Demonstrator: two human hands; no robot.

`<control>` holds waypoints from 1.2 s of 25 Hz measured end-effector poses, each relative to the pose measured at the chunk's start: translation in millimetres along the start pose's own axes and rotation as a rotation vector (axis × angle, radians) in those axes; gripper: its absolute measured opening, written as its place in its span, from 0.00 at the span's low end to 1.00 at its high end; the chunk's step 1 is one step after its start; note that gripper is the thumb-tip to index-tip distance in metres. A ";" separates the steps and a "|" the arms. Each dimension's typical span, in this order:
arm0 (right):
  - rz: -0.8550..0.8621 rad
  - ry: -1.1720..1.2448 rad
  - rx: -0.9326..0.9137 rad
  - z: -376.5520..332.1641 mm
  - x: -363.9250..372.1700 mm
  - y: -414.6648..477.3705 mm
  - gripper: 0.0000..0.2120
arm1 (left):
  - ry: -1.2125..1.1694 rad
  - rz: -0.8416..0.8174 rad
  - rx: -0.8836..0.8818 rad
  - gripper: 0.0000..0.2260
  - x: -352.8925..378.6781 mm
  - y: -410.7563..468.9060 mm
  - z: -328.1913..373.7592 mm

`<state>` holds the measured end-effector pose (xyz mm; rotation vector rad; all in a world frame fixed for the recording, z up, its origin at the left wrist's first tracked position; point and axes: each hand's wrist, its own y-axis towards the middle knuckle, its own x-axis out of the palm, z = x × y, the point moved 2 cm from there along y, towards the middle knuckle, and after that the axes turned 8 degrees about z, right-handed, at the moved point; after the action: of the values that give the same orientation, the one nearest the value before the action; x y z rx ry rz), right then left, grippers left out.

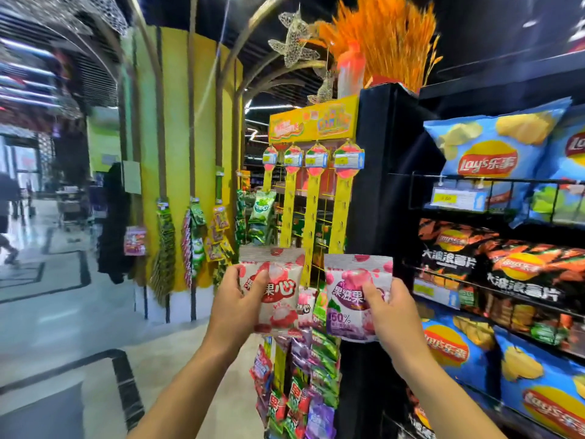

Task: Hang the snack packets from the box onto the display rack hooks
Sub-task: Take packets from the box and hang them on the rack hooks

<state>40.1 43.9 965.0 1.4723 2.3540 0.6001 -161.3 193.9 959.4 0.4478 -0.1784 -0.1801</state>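
Glossy white packet (280,312) gripped by left hand (235,301) — purple packet (348,315) by right hand (392,312).

Blue chip bag (487,153) reads "Lay's"; purple snack packet (345,299) shows "50%".

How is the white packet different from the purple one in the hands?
The white packet in the left hand has red fruit and red writing; the purple packet in the right hand has white writing. The purple packet shows a big 50%; the white packet shows none. Both are small pouches of similar size, each gripped by one hand before the yellow display rack, neither hung yet.
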 end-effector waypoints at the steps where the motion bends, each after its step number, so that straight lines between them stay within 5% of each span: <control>1: 0.001 -0.005 0.003 0.4 15.4 -1.6 0.10 | -0.008 0.010 -0.006 0.07 -12.2 9.5 -6.8; 17: -0.013 -0.141 0.056 4.2 264.1 -39.3 0.11 | 0.006 -0.045 -0.062 0.05 -170.4 169.0 -104.9; 30: 0.051 -0.142 0.139 98.3 342.8 39.9 0.09 | -0.045 -0.146 -0.183 0.08 -117.8 275.8 -192.6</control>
<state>-31.1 387.2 888.7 1.5828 2.2941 0.3377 -198.3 542.6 895.7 0.2745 -0.1721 -0.3467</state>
